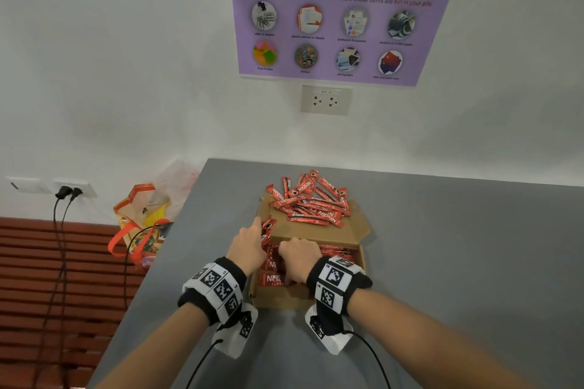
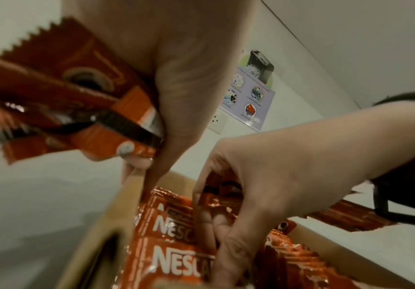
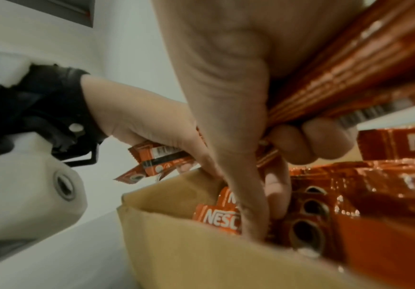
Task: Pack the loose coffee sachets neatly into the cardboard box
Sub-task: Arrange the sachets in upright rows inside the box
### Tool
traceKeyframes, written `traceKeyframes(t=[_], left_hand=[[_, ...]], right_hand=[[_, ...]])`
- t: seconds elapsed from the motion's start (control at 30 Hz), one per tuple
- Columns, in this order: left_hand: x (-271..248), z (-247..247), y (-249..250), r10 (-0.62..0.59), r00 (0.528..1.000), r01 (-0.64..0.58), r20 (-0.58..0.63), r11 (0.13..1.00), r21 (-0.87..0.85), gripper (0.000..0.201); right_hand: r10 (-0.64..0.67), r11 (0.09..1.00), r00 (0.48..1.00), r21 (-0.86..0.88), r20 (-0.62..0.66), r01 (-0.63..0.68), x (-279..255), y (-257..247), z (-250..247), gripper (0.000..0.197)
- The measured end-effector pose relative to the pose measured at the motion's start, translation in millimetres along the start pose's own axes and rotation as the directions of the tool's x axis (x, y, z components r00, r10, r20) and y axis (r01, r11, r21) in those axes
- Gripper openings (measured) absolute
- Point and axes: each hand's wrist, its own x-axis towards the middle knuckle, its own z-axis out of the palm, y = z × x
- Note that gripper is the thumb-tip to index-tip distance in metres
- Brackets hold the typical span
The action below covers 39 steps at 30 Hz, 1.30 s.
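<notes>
A flat grey tabletop (image 1: pixel 442 246) is carrying an open brown cardboard box (image 1: pixel 360 259) set just before the person. A loose heap of red foil coffee sachets (image 1: pixel 311 202) is lying across the box's folded-back lid flap (image 1: pixel 354 230) and onto the table behind it, while more red sachets are sitting packed inside the box (image 3: pixel 350 224). The right hand (image 1: pixel 298 251) is reaching down into the box, clamping a bundle of sachets (image 3: pixel 337 68). The left hand (image 1: pixel 248 245), at the box's left wall, is gripping several sachets (image 2: pixel 82 109).
</notes>
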Motion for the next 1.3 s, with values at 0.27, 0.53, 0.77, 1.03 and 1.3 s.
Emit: traceKeyframes(t=[0.27,0.53,0.77,1.03,1.3], left_hand=[[-1,-2,0,0.047,0.999,-0.046,0.006,0.999,-0.01,0.023],[-1,-3,1,0.038,0.999,-0.038,0.036,0.999,0.01,0.029],[0,-7,1,0.058,0.998,-0.058,0.001,0.998,-0.008,0.024],[-2,-12,5,0.121,0.981,-0.131,-0.15,0.99,-0.058,0.018],[1,-19,31,0.048,0.92,-0.229,-0.39,0.871,-0.434,0.026]], right_hand=[[0.055,0.998,0.996,0.039,-0.077,-0.052,5,0,-4,0.019],[0.08,0.995,0.996,0.057,-0.038,-0.077,9,1,-2,0.026],[0.071,0.996,0.997,0.059,-0.034,-0.069,9,2,-3,0.033],[0.078,0.978,0.99,0.2,-0.116,-0.054,9,9,-9,0.03],[0.14,0.619,0.888,0.739,-0.438,0.267,-12,7,-15,0.018]])
